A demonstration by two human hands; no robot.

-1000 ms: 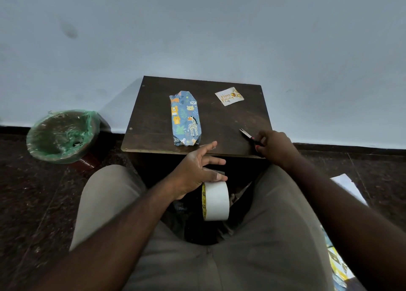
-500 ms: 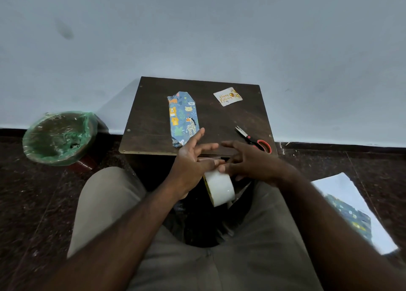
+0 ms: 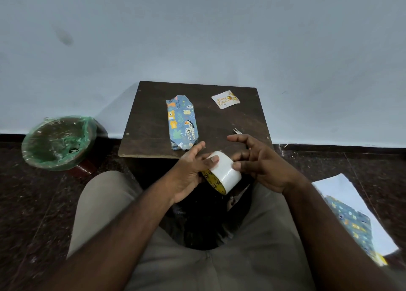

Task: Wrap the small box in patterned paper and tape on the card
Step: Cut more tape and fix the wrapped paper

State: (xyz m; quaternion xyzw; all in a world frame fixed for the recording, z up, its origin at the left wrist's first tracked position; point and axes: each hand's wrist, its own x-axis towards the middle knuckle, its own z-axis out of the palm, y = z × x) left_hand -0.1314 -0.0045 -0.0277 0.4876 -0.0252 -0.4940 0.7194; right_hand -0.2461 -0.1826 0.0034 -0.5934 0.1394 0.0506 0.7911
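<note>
Head view: a person sat facing a small dark table [image 3: 153,123] set against a pale wall, both hands held together just off the table's near edge, above the lap.
Left hand [image 3: 187,174]: gripped the tape roll [image 3: 225,173], thumb laid across its white outer face, fingers curled under its near side.
Right hand [image 3: 261,165]: pinched at the roll's far side with the thumb and a curled finger; the forefinger was lifted clear above it.
Tape roll: tilted, its yellow printed core turned toward the left palm.
Wrapped box [image 3: 182,123]: lay lengthwise on the table, left of centre, covered in blue animal-print paper, its near end beside the left fingertips but apart from them.
Card [image 3: 225,99]: flat near the table's far right corner, well apart from the box.
Scissors [image 3: 237,131]: only the blade tips showed at the table's right near side, behind the right forefinger.
Bin [image 3: 57,141]: lined in green plastic, on the floor left of the table.
Spare paper [image 3: 351,216]: a sheet on the floor right of the table, white side partly up.
</note>
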